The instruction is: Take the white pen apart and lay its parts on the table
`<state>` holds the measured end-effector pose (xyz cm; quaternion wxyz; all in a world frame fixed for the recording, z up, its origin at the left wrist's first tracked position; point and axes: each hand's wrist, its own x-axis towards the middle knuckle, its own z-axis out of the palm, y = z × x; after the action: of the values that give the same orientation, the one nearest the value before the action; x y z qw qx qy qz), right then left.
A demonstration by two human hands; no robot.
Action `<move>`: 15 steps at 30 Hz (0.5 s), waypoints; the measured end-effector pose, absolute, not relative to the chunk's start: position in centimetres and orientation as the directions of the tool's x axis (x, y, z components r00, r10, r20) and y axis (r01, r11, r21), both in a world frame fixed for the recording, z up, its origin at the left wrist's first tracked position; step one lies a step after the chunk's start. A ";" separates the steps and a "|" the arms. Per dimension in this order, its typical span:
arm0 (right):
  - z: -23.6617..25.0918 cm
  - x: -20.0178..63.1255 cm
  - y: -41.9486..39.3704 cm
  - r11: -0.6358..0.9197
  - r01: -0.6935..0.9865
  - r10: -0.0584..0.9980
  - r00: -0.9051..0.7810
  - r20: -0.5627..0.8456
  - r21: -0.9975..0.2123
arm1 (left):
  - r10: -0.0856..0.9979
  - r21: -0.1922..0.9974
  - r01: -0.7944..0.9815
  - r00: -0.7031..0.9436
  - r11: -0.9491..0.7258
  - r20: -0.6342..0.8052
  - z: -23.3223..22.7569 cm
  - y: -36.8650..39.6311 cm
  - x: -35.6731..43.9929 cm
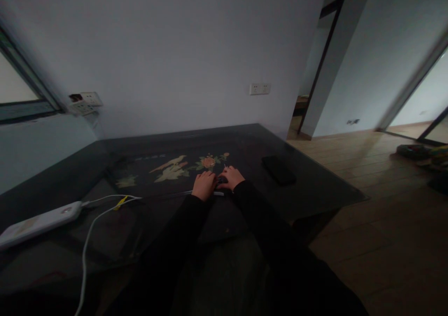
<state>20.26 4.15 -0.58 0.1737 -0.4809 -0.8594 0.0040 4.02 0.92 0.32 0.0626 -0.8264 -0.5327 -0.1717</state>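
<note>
On the dark glass tabletop (315, 185), near its middle, both hands are resting close together over a small dark object (221, 181) that is lying between them. The left hand (205, 185) is sitting palm-down with fingers curled, knuckles up; whether it is pinching anything cannot be told in this dim light. The right hand (231, 177) is likewise lying palm-down, fingers bent inward toward the object and touching or nearly touching it; its grip is not resolvable either. The object is lying just right of the left hand and just left of the right hand, so both are about equally near; its long axis cannot be made out. A thin pale stick-like piece (219, 193) is showing just below the hands, running left to right. A white cable (101, 208) is trailing from near the left hand toward a white power strip (38, 222) at the tabletop's left edge. A dark flat phone-like slab (279, 170) is lying well apart to the right of the right hand. A floral inlay (175, 166) is showing under the glass beyond the hands.
</note>
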 end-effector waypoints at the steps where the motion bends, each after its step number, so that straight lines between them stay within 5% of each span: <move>1: -0.6 20.3 4.1 0.538 0.824 0.827 -0.477 0.296 -0.176 | 0.857 0.089 0.899 0.374 -0.429 0.355 0.3 1.0 4.0; 8: -0.6 20.2 4.0 0.538 0.821 0.826 -0.468 0.313 -0.192 | 0.830 0.209 0.861 0.338 -0.463 0.443 0.8 1.2 3.6; 15: -0.6 20.2 3.9 0.540 0.810 0.819 -0.444 0.363 -0.229 | 0.825 0.454 0.766 0.172 -0.455 0.538 0.7 1.7 2.7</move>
<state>20.17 3.93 -0.64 0.2196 -0.4794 -0.8496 0.0110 2.69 1.74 0.69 -0.0391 -0.7644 -0.5204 -0.3786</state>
